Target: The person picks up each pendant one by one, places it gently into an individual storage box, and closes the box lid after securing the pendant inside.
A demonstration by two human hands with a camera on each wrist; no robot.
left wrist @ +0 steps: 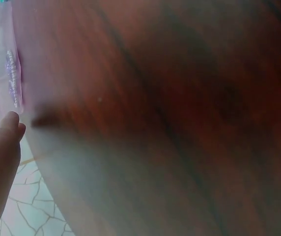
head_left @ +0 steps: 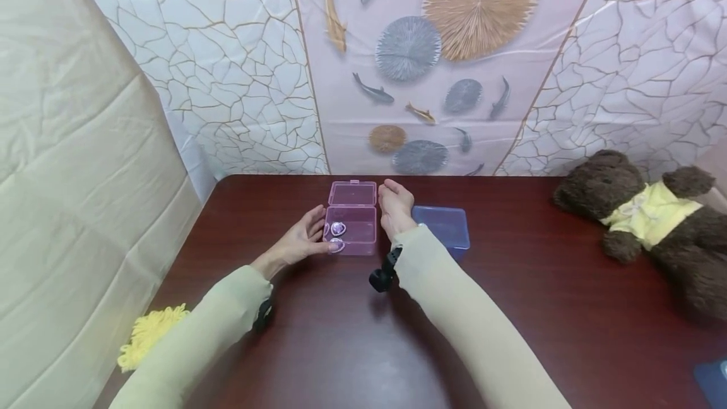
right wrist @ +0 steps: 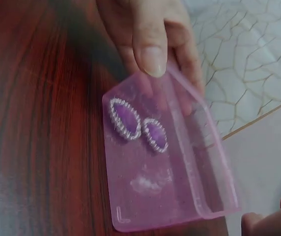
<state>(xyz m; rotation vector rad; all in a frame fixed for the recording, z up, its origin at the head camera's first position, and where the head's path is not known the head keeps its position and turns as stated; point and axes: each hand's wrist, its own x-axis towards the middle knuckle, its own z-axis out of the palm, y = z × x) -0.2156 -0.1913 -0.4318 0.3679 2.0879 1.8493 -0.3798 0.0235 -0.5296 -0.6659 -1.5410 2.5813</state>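
Observation:
A clear pink plastic box (head_left: 359, 248) stands on the dark table with its hinged lid (head_left: 353, 194) laid back. Inside, at its left end, are two purple gem ornaments (right wrist: 126, 119) with white beaded rims. My left hand (head_left: 301, 237) holds the box's left end, thumb on the near side and fingers behind, as the right wrist view shows. The right hand (head_left: 396, 206) is beside the lid's right edge, its fingers loosely bent with nothing seen in them. Only fingertips of it show at the lower right of the right wrist view.
A blue plastic box (head_left: 442, 227) stands right of the pink one, partly behind my right forearm. A brown teddy bear (head_left: 596, 188) in a yellow top lies at the right. Yellow yarn (head_left: 149, 333) lies near the left forearm. Patterned cloth (head_left: 255, 81) hangs behind the table.

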